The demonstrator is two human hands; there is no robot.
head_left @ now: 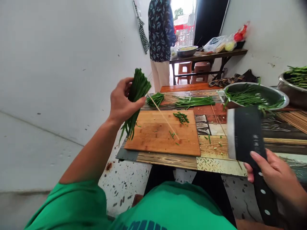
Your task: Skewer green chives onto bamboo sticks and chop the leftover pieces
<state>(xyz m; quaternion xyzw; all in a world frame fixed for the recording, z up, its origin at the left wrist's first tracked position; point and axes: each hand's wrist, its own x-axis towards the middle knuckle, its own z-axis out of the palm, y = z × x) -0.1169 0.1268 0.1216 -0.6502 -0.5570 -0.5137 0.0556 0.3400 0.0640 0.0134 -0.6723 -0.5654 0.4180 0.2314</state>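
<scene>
My left hand (pixel 123 102) is closed round a skewered bundle of chives (pixel 139 88), raised above the left side of the cutting board (pixel 148 134). A thin wooden skewer (pixel 164 118) sticks out of the bundle, slanting down to the right over the board. In my right hand (pixel 275 169) is a cleaver (pixel 248 134) with a dark blade and a black riveted handle, held up at the table's right front. Chopped chive pieces (pixel 181 117) lie on the board's far right part. Behind the board rest a chive bundle (pixel 155 99) and a longer chive bundle (pixel 194 101).
A metal bowl of loose chives (pixel 285 101) stands at the back right, beside a metal pot of green stalks (pixel 281 78). Wooden skewers (pixel 294 119) lie at the right. A person (pixel 159 35) stands by a far table (pixel 206 57) holding a basin (pixel 187 52) and bags.
</scene>
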